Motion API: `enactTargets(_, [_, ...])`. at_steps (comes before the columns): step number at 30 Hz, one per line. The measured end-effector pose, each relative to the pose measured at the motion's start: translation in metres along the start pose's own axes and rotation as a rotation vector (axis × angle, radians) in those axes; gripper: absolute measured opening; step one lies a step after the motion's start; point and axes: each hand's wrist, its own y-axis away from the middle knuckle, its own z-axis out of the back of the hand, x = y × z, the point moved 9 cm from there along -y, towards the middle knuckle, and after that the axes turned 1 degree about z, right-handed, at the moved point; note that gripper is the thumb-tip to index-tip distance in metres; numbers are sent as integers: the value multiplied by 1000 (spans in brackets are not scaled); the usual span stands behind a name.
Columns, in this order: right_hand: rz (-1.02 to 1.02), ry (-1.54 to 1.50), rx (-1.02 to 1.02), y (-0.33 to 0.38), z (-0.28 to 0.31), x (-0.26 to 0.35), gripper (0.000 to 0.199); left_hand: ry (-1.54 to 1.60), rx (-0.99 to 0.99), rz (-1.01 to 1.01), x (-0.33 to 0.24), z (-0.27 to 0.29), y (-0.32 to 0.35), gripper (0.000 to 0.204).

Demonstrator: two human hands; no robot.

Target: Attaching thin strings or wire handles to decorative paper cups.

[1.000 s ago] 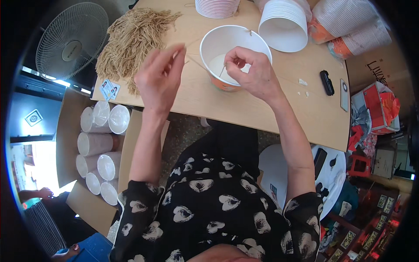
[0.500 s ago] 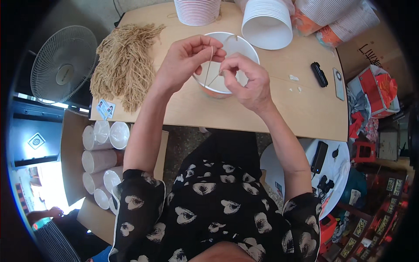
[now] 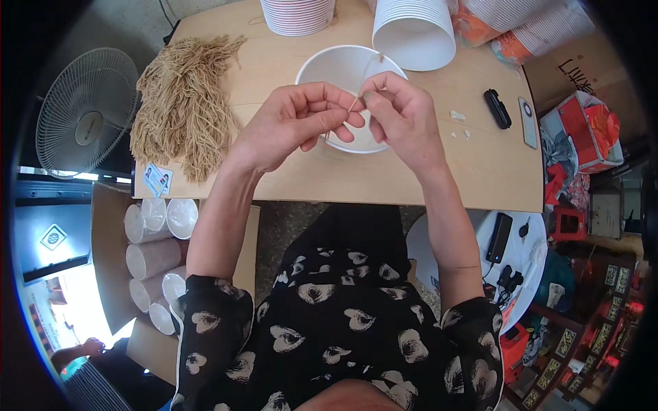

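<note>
Both hands meet over a white paper bucket (image 3: pixel 317 68) on the table. My left hand (image 3: pixel 291 123) pinches a thin tan cord (image 3: pixel 353 105) between thumb and fingers. Close beside it, my right hand (image 3: pixel 406 116) has thumb and forefinger pressed together on the same cord. A short length runs between the fingertips, and a bit more shows below my left fingers. Another bit of tan cord (image 3: pixel 381 59) shows at the bucket's far inner wall. To the left lies a big heap of tan cords (image 3: pixel 185 103).
Stacked white buckets (image 3: pixel 414 41) stand at the back, with bagged ones (image 3: pixel 541 31) to the right. A black case (image 3: pixel 497 108) and a phone-like slab (image 3: pixel 528 123) lie at the right. Left are a fan (image 3: pixel 88 127) and a carton (image 3: pixel 113 257) of wrapped cups.
My right hand has risen to my left fingertips, and my left hand has lowered slightly. The long hanging cord loop is now mostly hidden. The whole view has shifted a little.
</note>
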Motion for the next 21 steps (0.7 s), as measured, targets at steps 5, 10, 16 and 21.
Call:
enactTargets(5, [110, 133, -23, 8, 10, 19, 8, 16, 44, -27, 3, 2, 2, 24])
enactTargets(10, [116, 128, -64, 8, 13, 18, 7, 12, 42, -98, 0, 1, 6, 26])
enactTargets(16, [97, 103, -17, 8, -3, 17, 9, -32, -34, -229, -4, -2, 12, 31])
enactTargets(21, [115, 89, -53, 8, -4, 13, 9, -180, -168, -322, -14, -6, 16, 34])
